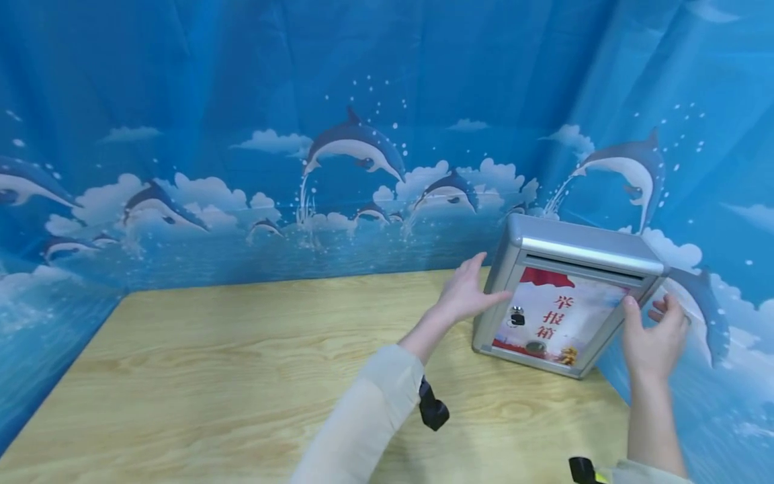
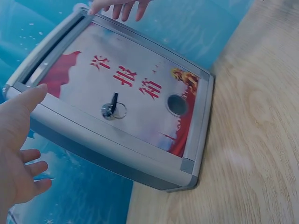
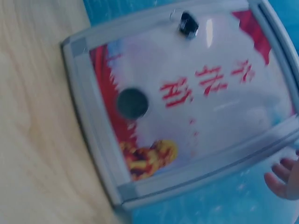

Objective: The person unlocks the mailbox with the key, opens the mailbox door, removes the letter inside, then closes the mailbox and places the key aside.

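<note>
A silver metal collection box (image 1: pixel 595 316) stands on the right of the table, with a slot (image 1: pixel 583 266) along its upper front. Red characters and a red and gold print cover its front panel. A lock with a key (image 2: pixel 110 109) in it and a round window (image 3: pixel 132 103) show there too. My left hand (image 1: pixel 465 292) is beside the box's left side, fingers spread and thumb tip at the front edge. On the other side, my right hand (image 1: pixel 656 336) has its thumb at the right front edge and its fingers loosely bent behind.
The wood-grain table (image 1: pixel 242 376) stretches off to the left of the box. A blue curtain (image 1: pixel 242 67) printed with dolphins and clouds hangs behind it and along the right, close to the box. Black straps (image 1: pixel 433 407) hang at the wrists.
</note>
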The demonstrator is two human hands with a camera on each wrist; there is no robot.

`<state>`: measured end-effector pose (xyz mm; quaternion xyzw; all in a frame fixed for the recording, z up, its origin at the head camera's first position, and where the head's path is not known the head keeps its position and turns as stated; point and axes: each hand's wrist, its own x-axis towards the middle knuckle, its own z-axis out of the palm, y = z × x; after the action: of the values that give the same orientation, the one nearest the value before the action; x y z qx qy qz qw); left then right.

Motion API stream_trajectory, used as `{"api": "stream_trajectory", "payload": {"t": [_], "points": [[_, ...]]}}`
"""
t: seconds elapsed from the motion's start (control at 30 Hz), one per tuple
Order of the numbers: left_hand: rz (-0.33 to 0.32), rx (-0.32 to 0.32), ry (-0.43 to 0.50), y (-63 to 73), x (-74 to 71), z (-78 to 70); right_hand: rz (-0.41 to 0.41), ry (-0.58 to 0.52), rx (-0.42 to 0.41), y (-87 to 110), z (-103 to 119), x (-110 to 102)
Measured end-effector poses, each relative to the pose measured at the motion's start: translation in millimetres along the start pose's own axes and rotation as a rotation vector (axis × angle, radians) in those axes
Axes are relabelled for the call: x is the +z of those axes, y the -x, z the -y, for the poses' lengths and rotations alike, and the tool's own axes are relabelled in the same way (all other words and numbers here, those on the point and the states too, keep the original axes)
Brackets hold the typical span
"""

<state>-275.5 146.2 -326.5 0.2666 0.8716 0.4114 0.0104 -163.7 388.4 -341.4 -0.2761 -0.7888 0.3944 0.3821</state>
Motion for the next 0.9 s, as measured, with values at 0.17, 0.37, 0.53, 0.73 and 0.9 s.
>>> {"api": "stream_trajectory", "payload": {"t": [0.17, 0.37, 0.53, 0.73, 0.9], "points": [[0.037, -0.035, 0.027, -5.5, 12.0, -2.3, 0.163, 0.06, 0.001, -5.3, -24.6, -1.3], [0.059, 0.002, 0.085, -12.6, 24.4, 1.2, 0.304, 0.122, -0.067, -7.1, -45.3, 2.4], [0.043, 0.007, 0.129, -16.4, 34.5, 4.1, 0.393, 0.134, -0.121, -9.3, -53.5, 5.2], [0.032, -0.021, 0.192, -18.4, 49.1, 9.2, 0.445, 0.156, -0.101, -8.6, -57.9, 6.3], [-0.02, -0.081, 0.215, -18.2, 57.0, 11.6, 0.419, 0.099, -0.025, -8.5, -56.7, 13.2]]}}
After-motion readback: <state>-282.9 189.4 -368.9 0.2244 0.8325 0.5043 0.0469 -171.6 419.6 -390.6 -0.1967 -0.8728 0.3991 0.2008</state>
